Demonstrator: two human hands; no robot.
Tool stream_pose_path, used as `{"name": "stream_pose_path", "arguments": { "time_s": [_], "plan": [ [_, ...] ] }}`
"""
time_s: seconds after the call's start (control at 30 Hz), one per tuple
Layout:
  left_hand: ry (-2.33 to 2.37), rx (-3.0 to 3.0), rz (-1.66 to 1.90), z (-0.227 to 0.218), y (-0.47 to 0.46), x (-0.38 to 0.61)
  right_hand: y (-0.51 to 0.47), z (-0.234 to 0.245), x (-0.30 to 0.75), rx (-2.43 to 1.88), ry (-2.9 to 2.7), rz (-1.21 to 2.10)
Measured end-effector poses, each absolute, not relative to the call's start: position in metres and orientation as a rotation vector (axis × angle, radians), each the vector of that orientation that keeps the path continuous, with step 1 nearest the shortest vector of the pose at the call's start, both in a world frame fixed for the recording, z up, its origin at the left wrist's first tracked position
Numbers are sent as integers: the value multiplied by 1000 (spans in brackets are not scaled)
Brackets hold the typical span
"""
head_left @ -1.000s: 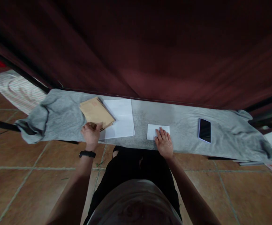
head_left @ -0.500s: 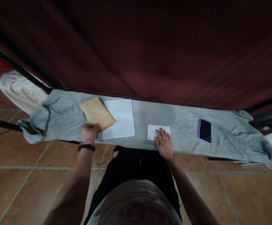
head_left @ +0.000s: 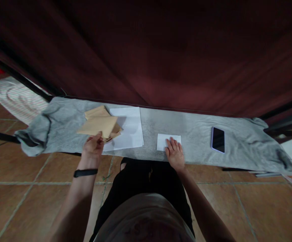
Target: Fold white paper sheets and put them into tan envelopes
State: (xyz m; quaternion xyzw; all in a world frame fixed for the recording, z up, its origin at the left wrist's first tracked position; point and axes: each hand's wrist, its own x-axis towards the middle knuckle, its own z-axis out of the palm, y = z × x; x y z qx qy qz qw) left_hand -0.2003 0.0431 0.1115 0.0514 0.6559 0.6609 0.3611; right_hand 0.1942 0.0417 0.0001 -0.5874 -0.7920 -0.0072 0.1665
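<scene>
Between the thumb and fingers of my left hand (head_left: 94,144) is a brown paper envelope (head_left: 99,125), raised above other brown envelopes (head_left: 97,111) on the cloth. Those lie partly over white paper sheets (head_left: 131,129). My right hand (head_left: 175,153) rests with fingers stretched out on a small folded white paper (head_left: 161,142), which lies flat. The fingertips cover part of this paper's right side.
A grey cloth (head_left: 191,127) covers the narrow bench before me. A phone (head_left: 217,139) in a purple case lies to the right. Behind the bench hangs a dark red curtain (head_left: 161,77). Striped fabric (head_left: 18,97) is at the far left.
My left hand has picked up one envelope from the stack and turned it, uncovering other envelopes beneath. The right hand stays on the folded paper.
</scene>
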Motion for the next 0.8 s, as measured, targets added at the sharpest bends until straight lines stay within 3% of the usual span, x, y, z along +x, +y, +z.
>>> {"name": "stream_pose_path", "arguments": {
  "time_s": [0.23, 0.5, 0.8],
  "plan": [
    [1312, 222, 1636, 104, 26, -90, 44, 18, 192, -1649, -2164, 236],
    [1228, 290, 1432, 79, 1, -17, 41, 72, 154, -1159, -1200, 1539],
    [1119, 215, 1278, 78, -8, -15, 30, 68, 149, -1121, -741, 1795]
  ]
}}
